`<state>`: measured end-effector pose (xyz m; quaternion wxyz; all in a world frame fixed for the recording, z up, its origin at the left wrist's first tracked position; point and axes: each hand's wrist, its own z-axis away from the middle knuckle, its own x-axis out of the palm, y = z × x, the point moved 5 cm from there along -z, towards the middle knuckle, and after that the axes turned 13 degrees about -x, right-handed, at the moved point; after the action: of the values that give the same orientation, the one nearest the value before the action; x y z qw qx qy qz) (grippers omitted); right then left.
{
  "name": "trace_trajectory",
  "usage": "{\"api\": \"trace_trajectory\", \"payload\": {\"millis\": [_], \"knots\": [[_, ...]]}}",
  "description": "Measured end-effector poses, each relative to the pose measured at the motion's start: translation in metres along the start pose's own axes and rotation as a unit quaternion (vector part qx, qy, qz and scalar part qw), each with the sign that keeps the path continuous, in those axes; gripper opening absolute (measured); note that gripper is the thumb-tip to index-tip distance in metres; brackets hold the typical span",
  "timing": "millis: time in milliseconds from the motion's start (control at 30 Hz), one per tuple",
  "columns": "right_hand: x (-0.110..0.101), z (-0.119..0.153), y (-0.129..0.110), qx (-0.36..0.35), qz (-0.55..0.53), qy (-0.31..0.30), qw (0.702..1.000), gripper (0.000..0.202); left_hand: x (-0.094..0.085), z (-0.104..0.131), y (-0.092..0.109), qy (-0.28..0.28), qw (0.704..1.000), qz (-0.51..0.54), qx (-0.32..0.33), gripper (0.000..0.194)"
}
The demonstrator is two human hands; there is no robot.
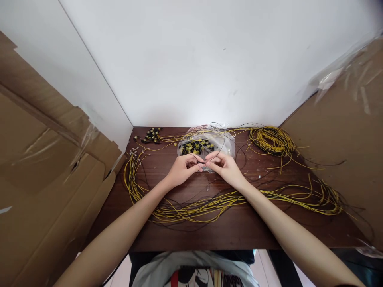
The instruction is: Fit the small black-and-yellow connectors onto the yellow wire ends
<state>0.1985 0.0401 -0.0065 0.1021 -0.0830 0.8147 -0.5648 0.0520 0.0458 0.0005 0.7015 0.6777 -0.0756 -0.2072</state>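
My left hand (183, 170) and my right hand (225, 167) meet tip to tip over the middle of the table, both closed in a pinch. Between the fingertips runs a thin black wire (220, 148), which loops up behind my right hand. Whether a small part sits on the wire at the fingertips is too small to tell. Just behind the hands lies a clear plastic bag (229, 144) holding many yellow-and-black connectors (194, 146). In front, a long bundle of yellow and black wires (191, 209) passes beneath both forearms.
A coil of yellow and black wires (271, 140) lies at the back right. Small yellow-and-black pieces (152, 135) are heaped at the back left, with wires leading from them. Cardboard walls (48, 179) flank the brown table (191, 239), and a white wall (191, 71) rises behind.
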Motion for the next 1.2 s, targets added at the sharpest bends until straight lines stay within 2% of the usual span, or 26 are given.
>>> {"api": "trace_trajectory", "payload": {"millis": [167, 367, 467, 633, 867, 1033, 1200], "knots": [[-0.0006, 0.0005, -0.0003, 0.000, 0.025, -0.007, 1.000, 0.023, 0.0007, 0.0004, 0.0012, 0.000, 1.000, -0.004, -0.002, 0.015], [0.0001, 0.0005, 0.0011, 0.021, -0.046, 0.032, 0.998, 0.027, -0.0003, -0.0002, 0.0005, 0.007, 1.000, 0.006, 0.003, 0.013], [0.0005, 0.0003, 0.0004, 0.019, -0.049, 0.031, 0.998, 0.029, -0.0004, 0.0001, 0.0006, 0.013, 1.000, 0.003, 0.003, 0.015], [0.0001, 0.0004, -0.0007, 0.011, 0.014, 0.002, 1.000, 0.026, -0.0010, 0.0001, -0.0003, 0.020, 1.000, -0.020, 0.008, 0.018], [-0.0016, 0.0006, 0.0019, 0.021, -0.016, 0.024, 0.999, 0.027, -0.0034, -0.0008, -0.0034, 0.032, 0.997, -0.064, 0.011, 0.020], [-0.0003, -0.0005, -0.0020, 0.004, 0.003, 0.015, 1.000, 0.028, -0.0046, 0.0011, 0.0002, 0.049, 0.989, -0.134, 0.031, 0.028], [0.0003, 0.0000, -0.0042, -0.003, 0.013, 0.007, 1.000, 0.028, -0.0039, 0.0018, 0.0018, 0.047, 0.987, -0.148, 0.041, 0.032]]}}
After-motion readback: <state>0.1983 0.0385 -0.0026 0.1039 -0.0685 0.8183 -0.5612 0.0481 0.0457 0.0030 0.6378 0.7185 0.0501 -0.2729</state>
